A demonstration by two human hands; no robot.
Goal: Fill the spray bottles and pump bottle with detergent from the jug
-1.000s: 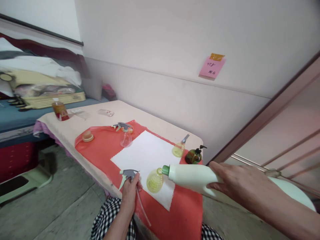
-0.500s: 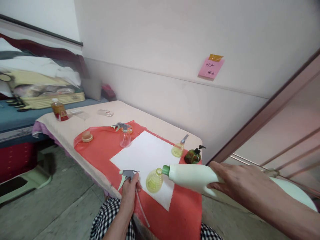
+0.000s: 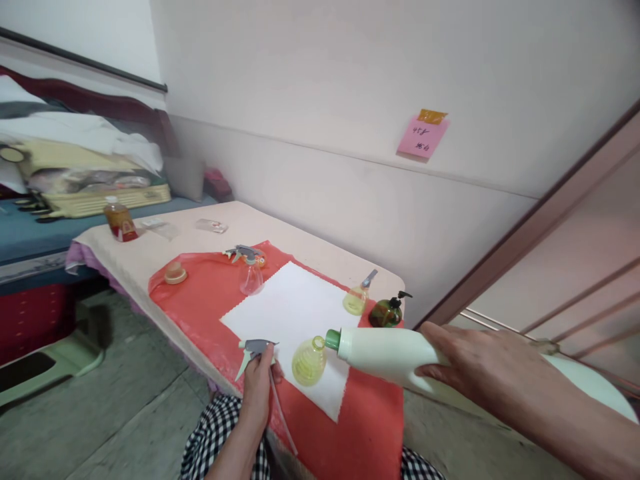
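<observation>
Head view: left hand [image 3: 258, 385] holds spray head [image 3: 256, 347]; right hand [image 3: 467, 357], pale-green bottle [image 3: 383, 351].

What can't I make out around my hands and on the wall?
All in the head view:
Middle of the pale-green bottle: hidden by the right hand.
Lower body of the trigger sprayer: mostly hidden by the left hand.
Left forearm: cut off by the bottom edge.
Pink note's lower writing: too small.

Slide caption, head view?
Left hand holds grey trigger sprayer; right hand holds mint plastic bottle beside open transparent yellow flask.
</observation>
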